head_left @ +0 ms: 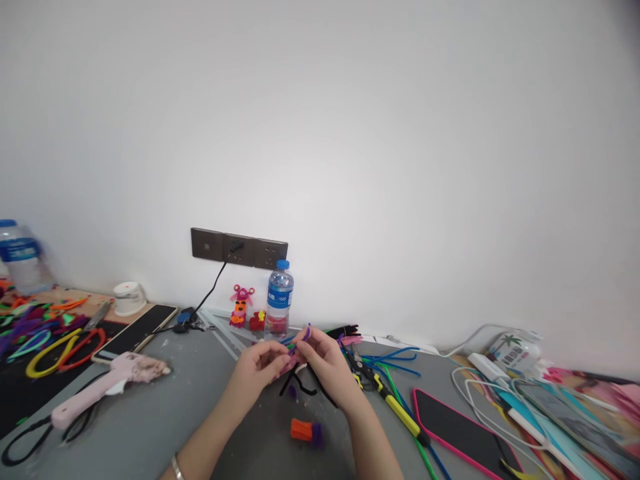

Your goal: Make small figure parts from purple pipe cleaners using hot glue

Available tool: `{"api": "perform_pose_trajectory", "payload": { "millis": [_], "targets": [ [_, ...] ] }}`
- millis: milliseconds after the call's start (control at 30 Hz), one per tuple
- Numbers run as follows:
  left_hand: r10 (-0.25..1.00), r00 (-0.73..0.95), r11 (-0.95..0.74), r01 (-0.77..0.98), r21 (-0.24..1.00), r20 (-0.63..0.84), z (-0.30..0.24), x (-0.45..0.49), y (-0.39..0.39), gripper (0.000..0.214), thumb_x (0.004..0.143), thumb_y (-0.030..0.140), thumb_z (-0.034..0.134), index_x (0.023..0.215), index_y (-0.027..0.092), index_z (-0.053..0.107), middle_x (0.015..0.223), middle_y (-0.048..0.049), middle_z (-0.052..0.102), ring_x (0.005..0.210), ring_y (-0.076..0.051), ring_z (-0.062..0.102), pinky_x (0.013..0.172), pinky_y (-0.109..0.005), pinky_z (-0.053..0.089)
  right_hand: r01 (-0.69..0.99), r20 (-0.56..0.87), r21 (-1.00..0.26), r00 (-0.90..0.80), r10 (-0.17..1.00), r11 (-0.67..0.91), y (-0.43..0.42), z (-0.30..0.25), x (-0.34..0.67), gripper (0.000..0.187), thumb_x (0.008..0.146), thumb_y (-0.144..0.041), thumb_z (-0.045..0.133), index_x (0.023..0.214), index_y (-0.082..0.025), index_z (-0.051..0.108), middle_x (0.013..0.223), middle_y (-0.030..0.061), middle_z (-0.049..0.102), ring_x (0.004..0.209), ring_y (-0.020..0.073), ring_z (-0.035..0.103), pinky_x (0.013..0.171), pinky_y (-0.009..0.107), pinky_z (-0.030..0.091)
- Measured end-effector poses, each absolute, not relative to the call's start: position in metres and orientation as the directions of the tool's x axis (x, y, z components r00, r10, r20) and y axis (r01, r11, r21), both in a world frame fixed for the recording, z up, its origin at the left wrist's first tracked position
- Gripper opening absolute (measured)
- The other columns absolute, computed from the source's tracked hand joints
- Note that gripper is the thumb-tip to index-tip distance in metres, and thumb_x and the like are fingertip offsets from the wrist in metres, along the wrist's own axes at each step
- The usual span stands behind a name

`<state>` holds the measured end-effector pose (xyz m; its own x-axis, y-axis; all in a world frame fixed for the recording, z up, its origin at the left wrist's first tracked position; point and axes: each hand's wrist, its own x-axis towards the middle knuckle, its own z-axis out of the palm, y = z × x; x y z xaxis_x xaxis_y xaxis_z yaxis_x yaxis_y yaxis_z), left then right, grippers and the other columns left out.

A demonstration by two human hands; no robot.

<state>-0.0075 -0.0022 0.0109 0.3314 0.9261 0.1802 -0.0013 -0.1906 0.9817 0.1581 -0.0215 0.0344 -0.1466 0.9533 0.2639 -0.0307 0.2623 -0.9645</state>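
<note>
My left hand (260, 365) and my right hand (323, 360) meet over the grey table, fingers pinched together on a purple pipe cleaner (309, 330). Its tip sticks up above my right fingertips, while the rest is mostly covered by the fingers. Just below them are black pipe cleaners (304, 387), one bent, and a small purple piece (293, 392). Between my forearms lies an orange and purple fuzzy roll (302, 430). Yellow-handled pliers (400, 407) rest to the right of my right hand, beside blue pipe cleaners (400, 360) and green ones.
Behind the hands stand a water bottle (279, 300) and a small pink and orange fuzzy figure (239, 308). A pink glue gun (107, 387) and a phone (135, 333) lie left, near piled pipe cleaners (30, 327). At right are a pink-edged phone (460, 433) and white cables (480, 400).
</note>
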Motion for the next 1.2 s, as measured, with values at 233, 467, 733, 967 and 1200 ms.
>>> {"api": "perform_pose_trajectory", "payload": {
  "millis": [233,467,733,967,1200],
  "targets": [
    [0.862,0.507,0.066,-0.121,0.99,0.005,0.017,-0.002,-0.01,0.035,0.073,0.048,0.069,0.065,0.016,0.055,0.054,0.0049,0.05,0.045,-0.007,0.035,0.046,-0.02,0.025,-0.078,0.232,-0.972,-0.183,0.955,0.221,-0.024,0.038,0.156,0.028,0.08,-0.046,0.066,0.086,-0.02,0.057,0.069,-0.0027,0.056,0.064,0.0145,0.055,0.064,0.026,0.044],
    [0.846,0.534,0.195,-0.288,0.938,-0.012,0.021,-0.005,-0.013,0.034,0.074,0.039,0.069,0.063,0.02,0.043,0.051,0.0107,0.026,0.047,-0.007,0.018,0.047,-0.021,0.017,-0.078,0.204,-0.978,-0.212,0.956,0.192,-0.026,0.04,0.156,0.026,0.081,-0.043,0.066,0.079,-0.019,0.057,0.072,-0.0007,0.06,0.07,0.0158,0.057,0.067,0.027,0.044],
    [0.902,0.43,0.222,-0.509,0.831,0.022,0.023,-0.002,-0.012,0.032,0.07,0.029,0.071,0.059,0.019,0.042,0.048,0.0097,0.031,0.049,-0.008,0.023,0.051,-0.019,0.027,-0.033,0.311,-0.95,-0.202,0.929,0.311,-0.028,0.041,0.149,0.021,0.081,-0.036,0.068,0.073,-0.019,0.059,0.082,0.0026,0.06,0.077,0.0174,0.056,0.069,0.027,0.043],
    [0.938,0.345,0.207,-0.606,0.768,0.02,0.014,0.003,-0.01,0.041,0.07,0.035,0.075,0.056,0.018,0.041,0.049,0.0087,0.037,0.05,-0.008,0.031,0.06,-0.021,0.039,0.119,0.436,-0.883,-0.152,0.887,0.454,-0.027,0.041,0.141,0.013,0.08,-0.018,0.066,0.068,-0.019,0.06,0.083,0.0036,0.061,0.08,0.0192,0.059,0.072,0.028,0.043],
    [0.951,0.305,0.255,-0.658,0.709,-0.058,0.018,0.007,-0.012,0.048,0.062,0.038,0.083,0.054,0.017,0.041,0.049,0.0084,0.04,0.051,-0.007,0.033,0.056,-0.019,0.039,0.2,0.608,-0.77,-0.06,0.792,0.606,-0.017,0.028,0.133,0.016,0.075,-0.007,0.062,0.066,-0.019,0.056,0.075,0.0004,0.057,0.073,0.0161,0.056,0.067,0.026,0.042]
  ]
}}
